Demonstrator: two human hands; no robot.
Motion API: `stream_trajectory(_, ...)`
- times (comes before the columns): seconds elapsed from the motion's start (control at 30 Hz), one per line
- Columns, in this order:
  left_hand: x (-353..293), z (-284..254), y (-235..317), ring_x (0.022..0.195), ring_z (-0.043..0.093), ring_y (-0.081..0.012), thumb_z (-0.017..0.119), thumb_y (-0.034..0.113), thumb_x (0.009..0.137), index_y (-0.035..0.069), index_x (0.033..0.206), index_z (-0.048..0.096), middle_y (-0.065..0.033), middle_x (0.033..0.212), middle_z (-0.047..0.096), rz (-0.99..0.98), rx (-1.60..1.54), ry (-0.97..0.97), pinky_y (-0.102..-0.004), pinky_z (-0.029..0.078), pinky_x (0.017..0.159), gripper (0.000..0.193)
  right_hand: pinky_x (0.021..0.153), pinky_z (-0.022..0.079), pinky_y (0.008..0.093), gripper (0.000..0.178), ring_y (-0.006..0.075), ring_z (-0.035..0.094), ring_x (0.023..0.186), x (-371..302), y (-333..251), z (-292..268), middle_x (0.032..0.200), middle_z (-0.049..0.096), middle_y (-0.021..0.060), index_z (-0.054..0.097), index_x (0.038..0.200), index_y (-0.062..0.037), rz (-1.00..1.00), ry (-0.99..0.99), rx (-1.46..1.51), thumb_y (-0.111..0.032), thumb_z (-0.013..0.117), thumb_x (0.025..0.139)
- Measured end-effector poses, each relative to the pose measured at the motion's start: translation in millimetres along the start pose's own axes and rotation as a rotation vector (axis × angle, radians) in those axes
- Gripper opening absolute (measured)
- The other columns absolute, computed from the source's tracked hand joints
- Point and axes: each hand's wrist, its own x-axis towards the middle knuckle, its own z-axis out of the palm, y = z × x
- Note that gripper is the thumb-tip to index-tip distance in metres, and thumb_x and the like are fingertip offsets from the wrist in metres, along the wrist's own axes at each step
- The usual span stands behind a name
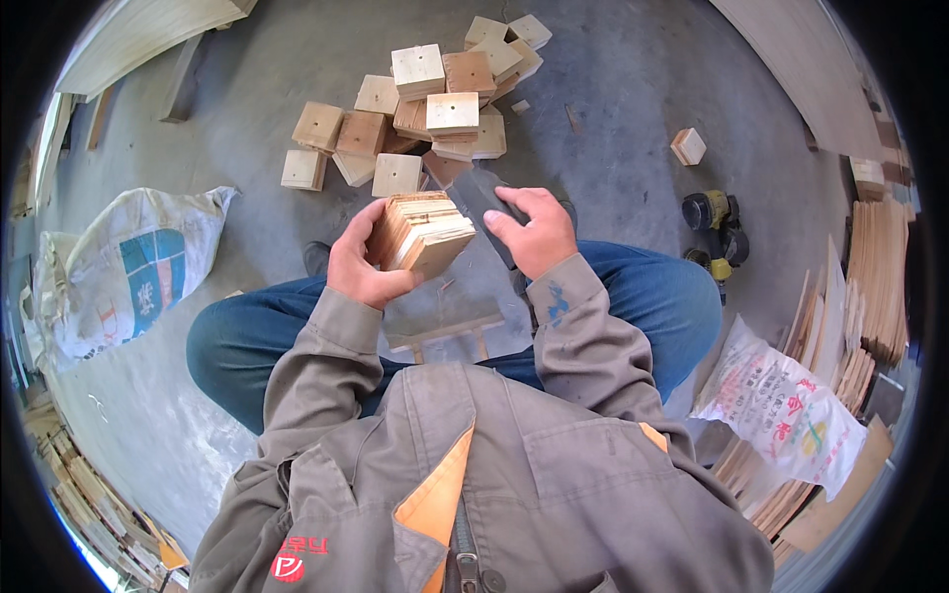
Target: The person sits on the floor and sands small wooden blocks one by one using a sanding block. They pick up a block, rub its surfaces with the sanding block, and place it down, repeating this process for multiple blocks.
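**Layered block and dark slab, fingertips at close quarters**

Left hand [358,259] first: fingers wrapped round the layered wooden block [430,237], thumb on the near side, block just right of the palm. Rough edges there, so splinters look possible; if those layers are loose, a hard squeeze could fan them, though I can't tell whether they're bonded. Over to the right hand [537,232], fingers clasping the dark slab [482,203] just beside the block: an overshoot could knock the left fingertips.

Now the count! One woven sack [148,272] well left of the left fingers; beyond the fingertips, an overlapping heap of wooden blocks [453,114], roughly twenty; between the hands, one block, one slab; right of the right fingers, one lone block [689,146], then power tools [706,211], seemingly two, and a second sack [781,405] nearer the body.
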Motion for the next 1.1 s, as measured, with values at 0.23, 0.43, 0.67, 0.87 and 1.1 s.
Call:
stream_trajectory(0.23, -1, -6, -14, 0.127, 0.060, -0.0231, 0.085, 0.002, 0.055, -0.009, 0.146, 0.048, -0.0138, 0.133, 0.062, -0.015, 0.176, 0.008, -0.0353, 0.045, 0.112, 0.099, 0.103, 0.050, 0.0391, 0.047, 0.0338, 0.064, 0.116, -7, -41, 14, 0.123, 0.065, 0.0197, 0.071, 0.125, -0.0012, -0.256, -0.135, 0.167, -0.026, 0.078, 0.086)
stream_trajectory(0.43, -1, -2, -5, 0.128, 0.060, -0.0229, 0.086, 0.005, 0.058, -0.009, 0.145, 0.048, -0.0154, 0.136, 0.061, 0.057, -0.059, -0.012, -0.0345, 0.046, 0.111, 0.096, 0.103, 0.050, 0.0393, 0.049, 0.0334, 0.064, 0.117, 1, 16, 6, 0.124, 0.066, 0.0204, 0.071, 0.127, -0.0028, 0.068, -0.030, -0.098, -0.029, 0.078, 0.086)
stream_trajectory(0.67, -1, -3, -5, 0.126, 0.061, -0.0220, 0.084, 0.005, 0.057, -0.007, 0.145, 0.049, -0.0142, 0.135, 0.062, 0.034, 0.041, 0.003, -0.0345, 0.046, 0.111, 0.096, 0.104, 0.050, 0.0399, 0.049, 0.0337, 0.063, 0.119, 3, -33, -1, 0.128, 0.065, 0.0202, 0.071, 0.125, -0.0004, -0.299, 0.002, 0.115, -0.028, 0.079, 0.085)
stream_trajectory(0.87, -4, -7, -10, 0.129, 0.059, -0.0231, 0.087, 0.003, 0.058, -0.007, 0.146, 0.048, -0.0151, 0.137, 0.062, 0.053, -0.010, -0.029, -0.0371, 0.046, 0.112, 0.097, 0.104, 0.050, 0.0401, 0.048, 0.0342, 0.063, 0.118, 1, -8, 5, 0.126, 0.065, 0.0197, 0.072, 0.125, -0.0035, -0.235, -0.081, 0.014, -0.029, 0.079, 0.084)
stream_trajectory(1.1, 9, -11, -1, 0.125, 0.063, -0.0275, 0.089, 0.013, 0.058, -0.006, 0.147, 0.044, -0.0187, 0.136, 0.063, -0.047, -0.382, 0.041, -0.0411, 0.047, 0.112, 0.102, 0.103, 0.050, 0.0416, 0.051, 0.0348, 0.064, 0.117, 1, 10, -9, 0.126, 0.066, 0.0206, 0.071, 0.126, -0.0018, 0.072, 0.122, -0.051, -0.033, 0.079, 0.086)
